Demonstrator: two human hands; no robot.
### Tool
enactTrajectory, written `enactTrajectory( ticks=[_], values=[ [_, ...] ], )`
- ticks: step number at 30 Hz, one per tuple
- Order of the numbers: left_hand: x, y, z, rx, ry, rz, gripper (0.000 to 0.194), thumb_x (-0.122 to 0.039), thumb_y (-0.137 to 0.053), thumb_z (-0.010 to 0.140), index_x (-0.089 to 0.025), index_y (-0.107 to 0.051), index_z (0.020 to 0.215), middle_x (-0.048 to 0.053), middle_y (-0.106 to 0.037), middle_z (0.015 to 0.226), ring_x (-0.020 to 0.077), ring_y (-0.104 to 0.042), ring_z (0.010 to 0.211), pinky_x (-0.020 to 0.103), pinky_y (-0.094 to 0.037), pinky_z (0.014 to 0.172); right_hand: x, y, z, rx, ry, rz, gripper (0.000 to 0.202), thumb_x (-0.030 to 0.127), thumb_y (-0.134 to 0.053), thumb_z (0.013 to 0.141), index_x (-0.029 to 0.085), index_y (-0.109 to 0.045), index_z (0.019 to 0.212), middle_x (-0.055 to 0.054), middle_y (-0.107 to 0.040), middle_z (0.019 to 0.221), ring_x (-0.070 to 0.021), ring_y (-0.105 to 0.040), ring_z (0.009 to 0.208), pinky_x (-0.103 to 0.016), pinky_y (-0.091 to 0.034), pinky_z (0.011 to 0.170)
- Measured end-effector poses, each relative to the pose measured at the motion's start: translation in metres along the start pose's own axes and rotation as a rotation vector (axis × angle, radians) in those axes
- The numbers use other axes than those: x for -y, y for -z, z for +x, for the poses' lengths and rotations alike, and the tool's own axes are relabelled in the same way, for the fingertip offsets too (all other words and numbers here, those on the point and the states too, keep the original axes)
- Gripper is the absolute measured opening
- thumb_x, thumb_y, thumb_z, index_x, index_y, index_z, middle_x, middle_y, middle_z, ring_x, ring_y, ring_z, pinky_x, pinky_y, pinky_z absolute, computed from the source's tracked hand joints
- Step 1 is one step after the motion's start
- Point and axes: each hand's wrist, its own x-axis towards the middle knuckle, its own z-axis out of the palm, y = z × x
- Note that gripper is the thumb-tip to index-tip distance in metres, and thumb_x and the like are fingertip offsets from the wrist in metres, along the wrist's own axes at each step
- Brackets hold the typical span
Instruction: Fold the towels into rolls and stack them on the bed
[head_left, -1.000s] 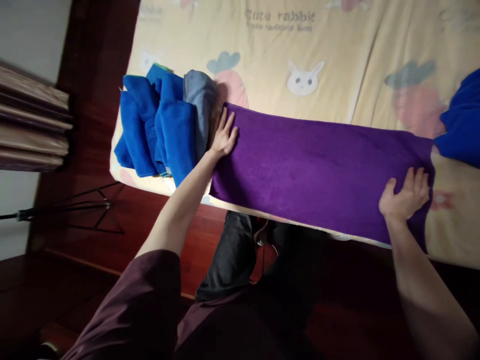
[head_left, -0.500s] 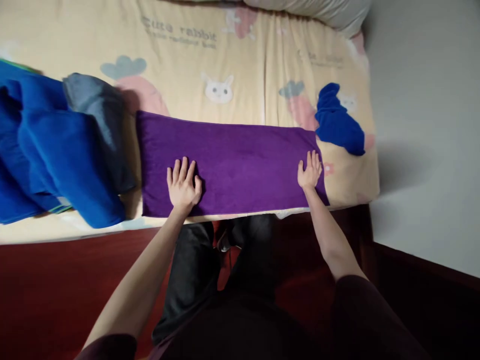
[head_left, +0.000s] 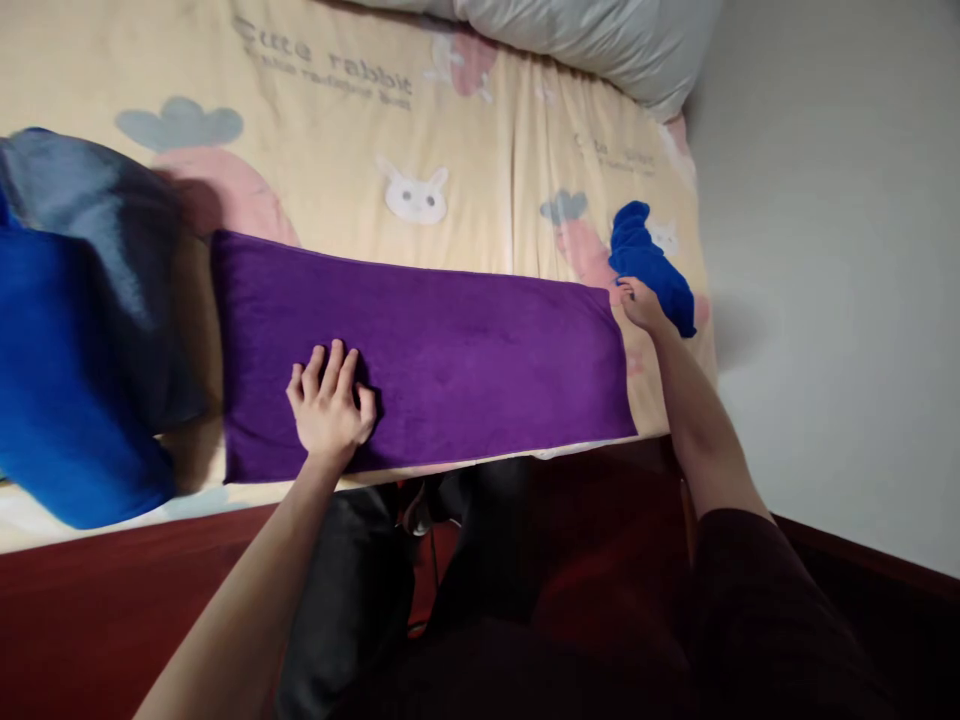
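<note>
A purple cloth (head_left: 465, 360) lies spread lengthwise along the front edge of the bed. My left hand (head_left: 330, 405) rests on its left part, palm down with the fingers apart, holding nothing. At the cloth's far right corner is my right hand (head_left: 637, 300), its fingers drawn together; whether the corner is pinched between them is too small to tell. Just beyond and beside that hand lies a crumpled blue cloth (head_left: 652, 262).
A blue cloth (head_left: 67, 380) and a grey one (head_left: 112, 240) lie heaped at the left. The bed's patterned cream sheet (head_left: 337, 190) runs behind, with a pale pillow (head_left: 585, 40) at the back. A wall (head_left: 840, 260) rises at the right.
My right hand has moved from lying flat near the cloth's right edge to its far right corner, and its fingers have closed. My left hand stays spread. The view has shifted.
</note>
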Motion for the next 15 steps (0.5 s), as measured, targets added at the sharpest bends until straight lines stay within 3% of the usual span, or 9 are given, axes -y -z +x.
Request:
enactTrajectory(
  ticks=[3,6,10,12,15],
  values=[
    [0.000,-0.001,0.001,-0.006,0.011,0.001,0.071,-0.033,-0.057,0.091,-0.024,-0.054,0.162,0.011,-0.044,0.173,0.0394,-0.030,0.165,0.066,-0.013,0.136,-0.003,-0.002,0.020,-0.062,-0.135,-0.013,0.054,0.027,-0.049,0.096,0.006,-0.063,0.144,-0.025,-0.070,0.142,-0.0372,-0.065,0.133,-0.057,-0.049,0.119],
    [0.000,-0.001,0.001,-0.002,0.014,0.009,0.072,-0.034,-0.057,0.091,-0.027,-0.053,0.162,0.008,-0.044,0.173,0.0384,-0.031,0.165,0.065,-0.014,0.136,0.010,-0.013,0.024,-0.119,-0.119,-0.036,0.047,0.031,-0.050,0.098,0.010,-0.070,0.135,-0.023,-0.074,0.135,-0.0378,-0.067,0.129,-0.057,-0.051,0.118],
    [-0.001,0.001,0.000,0.000,0.007,0.012,0.072,-0.034,-0.058,0.091,-0.026,-0.053,0.163,0.008,-0.043,0.173,0.0384,-0.030,0.165,0.065,-0.014,0.137,0.028,-0.017,0.025,-0.001,0.001,-0.025,0.034,0.031,-0.058,0.096,0.012,-0.076,0.119,-0.019,-0.079,0.119,-0.0317,-0.074,0.115,-0.048,-0.055,0.115],
    [-0.001,0.001,0.000,-0.002,0.015,0.001,0.072,-0.034,-0.058,0.091,-0.025,-0.054,0.163,0.009,-0.042,0.173,0.0385,-0.029,0.166,0.065,-0.012,0.137,0.028,-0.014,0.029,0.056,-0.016,-0.006,0.026,0.032,-0.065,0.093,0.015,-0.078,0.108,-0.016,-0.081,0.103,-0.0313,-0.075,0.108,-0.047,-0.057,0.112],
    [-0.002,0.001,0.001,0.015,0.028,-0.032,0.074,-0.035,-0.058,0.091,-0.025,-0.052,0.164,0.009,-0.041,0.174,0.0400,-0.028,0.166,0.067,-0.009,0.137,0.017,-0.006,0.035,0.030,-0.078,-0.013,0.016,0.033,-0.071,0.090,0.019,-0.077,0.092,-0.014,-0.079,0.088,-0.0329,-0.074,0.103,-0.049,-0.060,0.107]
  ],
)
